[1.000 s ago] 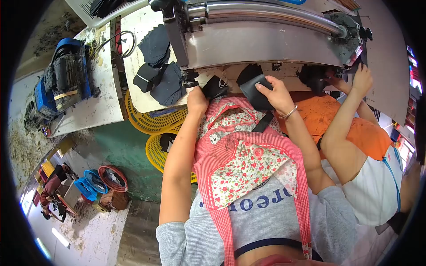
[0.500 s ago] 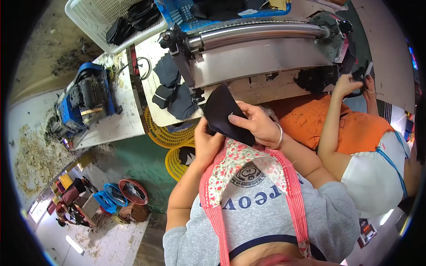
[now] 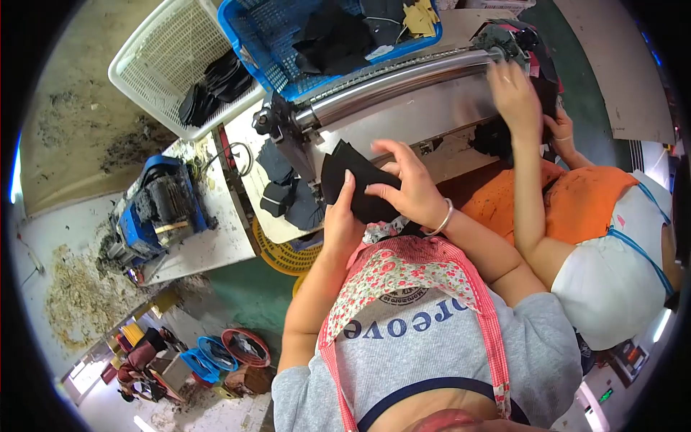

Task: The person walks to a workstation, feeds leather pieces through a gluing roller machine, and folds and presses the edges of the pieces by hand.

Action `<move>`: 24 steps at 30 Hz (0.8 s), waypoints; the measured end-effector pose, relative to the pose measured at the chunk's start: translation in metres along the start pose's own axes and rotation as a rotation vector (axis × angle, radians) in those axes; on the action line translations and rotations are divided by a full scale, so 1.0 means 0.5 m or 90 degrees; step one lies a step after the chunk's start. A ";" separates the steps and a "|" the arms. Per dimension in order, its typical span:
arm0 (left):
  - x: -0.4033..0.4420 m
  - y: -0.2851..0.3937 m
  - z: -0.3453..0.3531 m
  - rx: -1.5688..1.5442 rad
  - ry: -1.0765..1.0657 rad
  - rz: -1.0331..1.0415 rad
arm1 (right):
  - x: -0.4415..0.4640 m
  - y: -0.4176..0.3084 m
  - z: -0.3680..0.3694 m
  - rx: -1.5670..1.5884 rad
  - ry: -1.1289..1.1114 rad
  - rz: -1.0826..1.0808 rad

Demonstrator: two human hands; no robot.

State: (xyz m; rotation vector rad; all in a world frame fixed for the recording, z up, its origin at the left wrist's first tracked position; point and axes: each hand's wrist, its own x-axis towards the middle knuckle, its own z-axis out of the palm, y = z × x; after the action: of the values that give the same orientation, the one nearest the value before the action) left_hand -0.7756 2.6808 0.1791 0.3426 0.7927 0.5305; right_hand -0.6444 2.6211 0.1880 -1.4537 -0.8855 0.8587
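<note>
A small stack of black pieces is held up in front of the machine's metal plate. My left hand grips the stack at its lower left edge, the thumb lying on the top piece. At the stack's right side is my right hand, its thumb and fingers curved apart, the thumb touching the edge of the pieces. More dark pieces lie on the pale board left of the stack, partly behind the machine's end bracket.
Behind the roller stand a blue basket and a white basket with black pieces. A dusty blue machine sits at left. A co-worker in an orange apron reaches over the plate's right end.
The black pieces, first low by the machine's edge, are now raised between both my hands. My left hand has left the machine's corner. The view has shifted, and the co-worker's hand has moved over the plate.
</note>
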 end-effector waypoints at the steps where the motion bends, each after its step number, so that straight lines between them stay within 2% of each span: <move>1: 0.007 -0.004 0.011 -0.034 0.017 0.019 | 0.006 0.009 -0.004 -0.040 -0.014 0.039; 3: 0.021 -0.008 0.022 -0.062 0.044 0.040 | 0.019 0.029 -0.013 -0.117 -0.047 0.123; 5: 0.040 -0.008 0.019 -0.051 0.064 0.047 | 0.034 0.073 -0.009 -0.108 0.003 0.046; 6: 0.049 -0.001 0.013 0.065 0.063 0.074 | 0.040 0.094 -0.007 -0.104 0.027 0.011; 8: 0.073 0.029 -0.008 0.298 0.058 0.131 | 0.066 0.134 -0.019 -0.069 0.073 0.050; 9: 0.091 0.041 -0.032 0.389 0.084 0.262 | 0.079 0.152 -0.036 -0.124 0.051 0.066; 10: 0.099 0.084 -0.031 0.458 0.042 0.332 | 0.088 0.163 -0.052 -0.178 0.029 0.084; 13: 0.120 0.214 0.019 0.658 -0.025 0.392 | 0.104 0.153 -0.077 -0.348 -0.008 0.106; 14: 0.132 0.246 0.047 0.755 -0.029 0.397 | 0.111 0.153 -0.083 -0.335 -0.023 0.127; 17: 0.209 0.297 0.119 0.983 -0.118 0.344 | 0.122 0.140 -0.085 -0.279 -0.031 0.179; 20: 0.346 0.289 0.128 1.224 -0.220 0.321 | 0.136 0.121 -0.090 -0.297 -0.055 0.252; 24: 0.471 0.236 0.109 1.358 -0.370 0.135 | 0.155 0.125 -0.080 -0.356 -0.034 0.250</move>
State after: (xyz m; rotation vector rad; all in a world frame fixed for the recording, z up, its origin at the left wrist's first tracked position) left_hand -0.6353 2.9062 0.1349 2.4166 0.4427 -0.4681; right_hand -0.5712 2.6702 0.1265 -2.1498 -0.9395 0.9842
